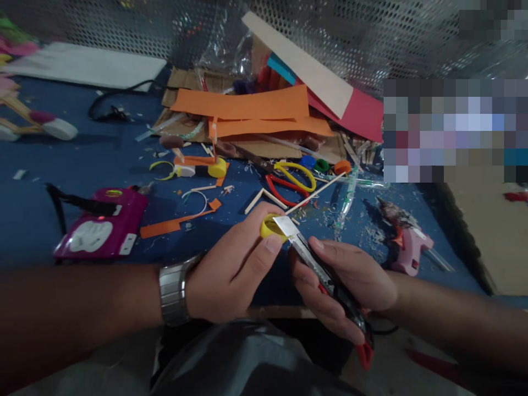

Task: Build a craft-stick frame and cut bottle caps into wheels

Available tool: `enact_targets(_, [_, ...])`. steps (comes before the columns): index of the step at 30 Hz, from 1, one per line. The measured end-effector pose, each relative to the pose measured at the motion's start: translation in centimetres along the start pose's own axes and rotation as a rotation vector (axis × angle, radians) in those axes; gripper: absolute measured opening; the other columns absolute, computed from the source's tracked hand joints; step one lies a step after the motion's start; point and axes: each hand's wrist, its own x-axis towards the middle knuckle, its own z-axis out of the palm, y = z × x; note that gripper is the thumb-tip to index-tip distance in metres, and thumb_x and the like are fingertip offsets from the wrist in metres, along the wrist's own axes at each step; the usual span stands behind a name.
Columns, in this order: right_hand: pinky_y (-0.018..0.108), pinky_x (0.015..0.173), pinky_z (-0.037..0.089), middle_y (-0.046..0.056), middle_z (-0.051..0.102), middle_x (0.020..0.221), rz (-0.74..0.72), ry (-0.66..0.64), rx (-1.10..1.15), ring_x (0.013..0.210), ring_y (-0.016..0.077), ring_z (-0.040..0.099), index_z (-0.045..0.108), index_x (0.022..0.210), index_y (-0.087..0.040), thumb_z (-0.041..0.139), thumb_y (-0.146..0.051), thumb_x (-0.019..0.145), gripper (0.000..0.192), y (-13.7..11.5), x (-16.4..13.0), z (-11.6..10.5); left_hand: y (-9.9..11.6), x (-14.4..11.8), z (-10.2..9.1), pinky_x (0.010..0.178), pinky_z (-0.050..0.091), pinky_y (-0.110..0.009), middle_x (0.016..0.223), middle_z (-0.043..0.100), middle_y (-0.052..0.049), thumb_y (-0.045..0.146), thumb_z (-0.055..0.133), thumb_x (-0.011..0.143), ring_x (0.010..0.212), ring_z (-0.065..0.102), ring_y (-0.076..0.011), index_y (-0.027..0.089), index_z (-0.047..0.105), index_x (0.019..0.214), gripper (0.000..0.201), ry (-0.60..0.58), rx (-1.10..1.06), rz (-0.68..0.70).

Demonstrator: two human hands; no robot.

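Observation:
My left hand (235, 269) pinches a small yellow bottle cap (270, 226) between thumb and fingers, just above the front edge of the blue table (37, 220). A metal watch sits on that wrist. My right hand (350, 283) grips a utility knife (317, 269) with a black and red handle. Its blade is extended and the tip lies against the yellow cap.
A pink glue gun (406, 242) lies to the right. Yellow and red scissors (291, 179), loose caps, wooden sticks and orange paper strips (247, 113) lie behind my hands. A magenta case (101, 223) is at the left. Perforated metal mesh stands at the back.

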Motion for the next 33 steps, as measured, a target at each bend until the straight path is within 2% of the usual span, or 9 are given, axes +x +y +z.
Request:
enact_targets(4, [0.017,0.032,0.045,-0.003,0.062,0.058,-0.004,-0.007,0.025,0.032,0.0116,0.054,0.06,0.092,-0.019,0.043,-0.058,0.116,0.049,0.1,-0.01,-0.05,-0.33,0.06,0.07,0.081,0.048,-0.034,0.096,0.062,0.0,0.04,0.034,0.122,0.084,0.058,-0.017,0.023,0.055,0.134,0.029,0.069,-0.042,-0.046])
enact_targets(7, [0.017,0.033,0.045,-0.003,0.062,0.058,-0.016,-0.022,0.025,0.032,0.0113,0.054,0.06,0.093,-0.019,0.039,-0.057,0.117,0.05,0.2,0.03,-0.12,-0.3,0.06,0.04,0.078,0.048,-0.035,0.095,0.061,-0.001,0.04,0.033,0.122,0.081,0.057,-0.0176,0.023,0.056,0.131,0.03,0.053,-0.034,-0.06])
enact_targets(11, [0.017,0.032,0.042,-0.004,0.061,0.057,-0.021,-0.009,0.005,0.03,0.0111,0.051,0.057,0.093,-0.019,0.034,-0.056,0.118,0.05,0.22,0.08,-0.15,-0.11,0.07,-0.05,0.086,0.048,-0.036,0.102,0.064,-0.003,0.038,0.034,0.122,0.088,0.059,-0.0185,0.021,0.054,0.132,0.028,0.013,0.051,-0.011])
enact_targets(15, [0.018,0.031,0.04,-0.004,0.06,0.057,-0.012,-0.021,-0.011,0.029,0.0109,0.049,0.057,0.094,-0.02,0.026,-0.052,0.12,0.051,0.03,0.03,-0.03,-0.03,0.12,-0.01,0.085,0.049,-0.035,0.098,0.064,-0.002,0.038,0.034,0.122,0.087,0.059,-0.0184,0.021,0.054,0.129,0.027,-0.013,0.038,-0.011])
enact_targets(19, [0.018,0.032,0.04,-0.005,0.061,0.058,-0.013,-0.001,-0.014,0.03,0.0111,0.051,0.057,0.093,-0.02,0.034,-0.058,0.118,0.051,-0.04,0.01,-0.01,-0.1,0.26,-0.05,0.079,0.049,-0.035,0.092,0.062,-0.001,0.042,0.033,0.122,0.081,0.058,-0.0189,0.022,0.056,0.127,0.031,0.055,0.005,-0.057])
enact_targets(22, [0.018,0.031,0.041,-0.005,0.061,0.058,-0.006,-0.001,0.001,0.031,0.0117,0.053,0.057,0.092,-0.02,0.04,-0.06,0.116,0.049,0.06,0.06,-0.07,-0.09,0.29,-0.17,0.082,0.05,-0.037,0.098,0.065,-0.003,0.041,0.033,0.122,0.084,0.059,-0.0201,0.022,0.056,0.13,0.031,0.031,0.025,-0.035])
enact_targets(26, [0.018,0.031,0.041,-0.005,0.061,0.058,-0.003,-0.02,-0.002,0.03,0.0112,0.051,0.057,0.093,-0.02,0.037,-0.058,0.117,0.049,0.15,0.11,-0.14,0.04,0.28,-0.2,0.083,0.05,-0.037,0.099,0.067,-0.004,0.039,0.035,0.121,0.086,0.061,-0.0206,0.021,0.054,0.129,0.028,-0.011,0.06,-0.012])
enact_targets(31, [0.018,0.03,0.04,-0.005,0.06,0.057,0.006,0.032,-0.015,0.03,0.0122,0.052,0.054,0.093,-0.021,0.038,-0.062,0.116,0.05,0.17,0.08,-0.14,-0.02,0.4,-0.09,0.086,0.051,-0.037,0.101,0.068,-0.004,0.041,0.035,0.121,0.088,0.063,-0.0206,0.022,0.058,0.128,0.03,0.052,0.01,-0.043])
enact_targets(33, [0.018,0.03,0.041,-0.005,0.06,0.057,0.003,0.03,-0.01,0.03,0.0119,0.051,0.055,0.092,-0.021,0.037,-0.06,0.116,0.05,0.18,0.09,-0.1,-0.08,0.4,-0.08,0.087,0.05,-0.037,0.102,0.069,-0.004,0.04,0.035,0.121,0.09,0.063,-0.0204,0.021,0.057,0.127,0.03,0.036,0.016,-0.041])
